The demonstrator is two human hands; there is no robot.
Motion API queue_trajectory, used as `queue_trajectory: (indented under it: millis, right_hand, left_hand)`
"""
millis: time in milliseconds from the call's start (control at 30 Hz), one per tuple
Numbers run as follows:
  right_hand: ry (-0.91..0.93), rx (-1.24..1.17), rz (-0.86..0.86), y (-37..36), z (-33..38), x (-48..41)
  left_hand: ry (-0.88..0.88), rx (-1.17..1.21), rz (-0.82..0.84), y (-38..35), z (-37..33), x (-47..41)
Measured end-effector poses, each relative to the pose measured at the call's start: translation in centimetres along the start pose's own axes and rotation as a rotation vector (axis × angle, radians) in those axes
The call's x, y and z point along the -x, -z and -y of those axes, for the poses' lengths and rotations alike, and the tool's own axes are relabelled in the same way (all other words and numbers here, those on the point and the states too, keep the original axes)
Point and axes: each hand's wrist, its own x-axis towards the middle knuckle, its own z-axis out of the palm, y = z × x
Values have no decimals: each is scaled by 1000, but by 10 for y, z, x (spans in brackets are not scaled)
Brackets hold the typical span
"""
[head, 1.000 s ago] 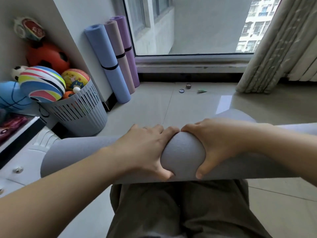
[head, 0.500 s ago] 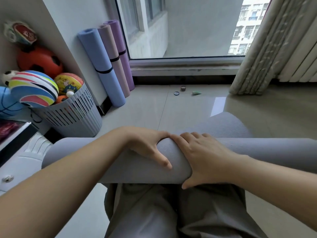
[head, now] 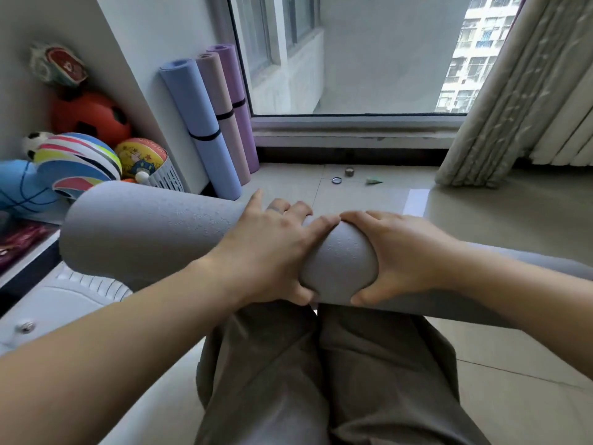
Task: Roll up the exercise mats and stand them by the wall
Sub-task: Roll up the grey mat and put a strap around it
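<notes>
Our left fingers point(head: 298, 215) curl over the top of the thick rolled grey foam exercise mat point(head: 154, 229), thumb hooked under its near side, so our left hand point(head: 269, 255) is clamped on the roll. Only the outermost finger juts straight toward 12 o'clock. Our right fingers point(head: 359, 218) wrap over the top too, their tips meeting the left ones, thumb pressed beneath. Our right hand point(head: 404, 255) grips the same roll just beside the left.

The roll lies crosswise from 9 o'clock to 3 o'clock above our knees in grey-brown trousers point(head: 321, 380). We cannot tell whether it rests on them.

At 11 o'clock three more mats lean upright against the white wall point(head: 154, 33), each bound by a dark band: a blue rolled mat point(head: 205, 123), a pink rolled mat point(head: 221, 101) and a purple rolled mat point(head: 236, 85).

At 9 o'clock a white slatted basket point(head: 167, 179) holds coloured balls. At 12 o'clock a small ring point(head: 337, 180), a small metal cylinder point(head: 349, 171) and a green paper scrap point(head: 373, 180) lie on the tiled floor point(head: 497, 220). At 2 o'clock hangs a pale pleated curtain point(head: 500, 107).
</notes>
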Motion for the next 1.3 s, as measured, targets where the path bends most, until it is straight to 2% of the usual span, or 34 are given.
queue_trajectory:
  millis: [200,400,467,567,733,833,900,967,1133,1300]
  right_hand:
    - [89,2,206,-1,16,19]
    - [80,-60,353,-25,21,15]
    - [76,19,339,-24,23,18]
    - [111,156,219,-23,35,25]
    - [77,137,244,-35,37,13]
    - [32,58,300,-33,27,-3]
    - [22,12,318,-32,22,-11]
    - [38,26,317,-33,20,-16]
    - [59,91,343,-9,18,-30]
    - [67,196,244,49,21,-37]
  left_hand:
    - [-24,100,109,-4,-16,32]
    - [4,298,227,-32,-21,44]
    - [24,371,276,-35,-14,40]
    - [48,515,387,-38,1,24]
    - [58,682,518,-35,20,4]
    - [96,483,397,-35,19,11]
    - [47,290,297,-42,11,22]
    - [23,199,249,-49,4,30]
    - [40,226,157,-32,13,22]
    - [52,225,7,13,27,22]
